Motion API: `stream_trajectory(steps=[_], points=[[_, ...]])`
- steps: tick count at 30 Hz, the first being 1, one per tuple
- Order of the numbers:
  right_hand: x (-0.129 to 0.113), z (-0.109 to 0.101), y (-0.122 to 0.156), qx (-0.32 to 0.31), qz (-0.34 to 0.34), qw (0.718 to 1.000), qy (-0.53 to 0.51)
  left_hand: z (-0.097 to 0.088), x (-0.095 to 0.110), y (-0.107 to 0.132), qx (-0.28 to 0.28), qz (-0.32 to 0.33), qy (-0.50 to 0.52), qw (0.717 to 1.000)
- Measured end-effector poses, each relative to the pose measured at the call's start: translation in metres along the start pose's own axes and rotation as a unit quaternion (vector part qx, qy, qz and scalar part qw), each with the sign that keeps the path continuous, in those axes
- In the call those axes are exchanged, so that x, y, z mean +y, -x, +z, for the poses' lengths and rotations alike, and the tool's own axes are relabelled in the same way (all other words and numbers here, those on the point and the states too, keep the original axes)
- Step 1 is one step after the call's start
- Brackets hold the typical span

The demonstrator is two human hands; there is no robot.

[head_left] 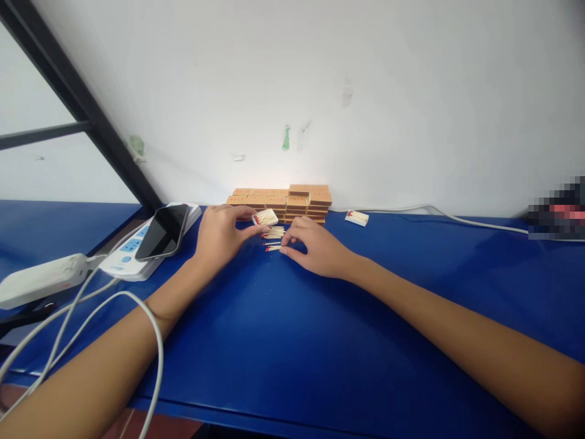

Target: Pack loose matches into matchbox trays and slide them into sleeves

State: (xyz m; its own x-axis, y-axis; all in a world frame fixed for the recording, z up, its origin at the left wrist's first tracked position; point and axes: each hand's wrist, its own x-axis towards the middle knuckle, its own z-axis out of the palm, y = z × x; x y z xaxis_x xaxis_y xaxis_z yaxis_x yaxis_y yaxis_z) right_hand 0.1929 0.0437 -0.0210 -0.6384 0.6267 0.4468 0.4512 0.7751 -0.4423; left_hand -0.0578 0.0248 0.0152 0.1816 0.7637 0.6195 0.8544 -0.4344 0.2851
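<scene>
Between the thumb and fingers of my left hand [226, 231] is a small white matchbox tray [265, 217], tilted, with red-tipped matches inside. My right hand [315, 247] pinches a few red-headed matches [273, 247] by their plain ends, low over the blue table. Just beyond them lies a loose pile of matches [273, 232], partly hidden by my fingers. Behind both hands, stacked matchboxes [269, 200] with orange-brown tops stand against the wall. Off to the right, a second white matchbox tray [357, 217] with matches in it rests on the table.
A phone [163, 230] lies on a white power strip [132, 259] at the left. White cables [158, 341] loop beside and over my left forearm. Another white cable [475, 222] runs along the wall at right. A dark frame [86, 116] rises on the left of the blue table [274, 341].
</scene>
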Motion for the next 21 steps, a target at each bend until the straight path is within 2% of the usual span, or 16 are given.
stream_trajectory(steps=[4, 21], points=[[0.0000, 0.0042, 0.0013, -0.026, 0.016, 1.000, 0.000, 0.0015, -0.0002, 0.0007, -0.001, 0.008, -0.004, 1.000], [0.0001, 0.0043, 0.0018, -0.030, 0.017, 0.999, 0.004, 0.0021, 0.0001, 0.0016, -0.009, 0.022, -0.024, 0.999]])
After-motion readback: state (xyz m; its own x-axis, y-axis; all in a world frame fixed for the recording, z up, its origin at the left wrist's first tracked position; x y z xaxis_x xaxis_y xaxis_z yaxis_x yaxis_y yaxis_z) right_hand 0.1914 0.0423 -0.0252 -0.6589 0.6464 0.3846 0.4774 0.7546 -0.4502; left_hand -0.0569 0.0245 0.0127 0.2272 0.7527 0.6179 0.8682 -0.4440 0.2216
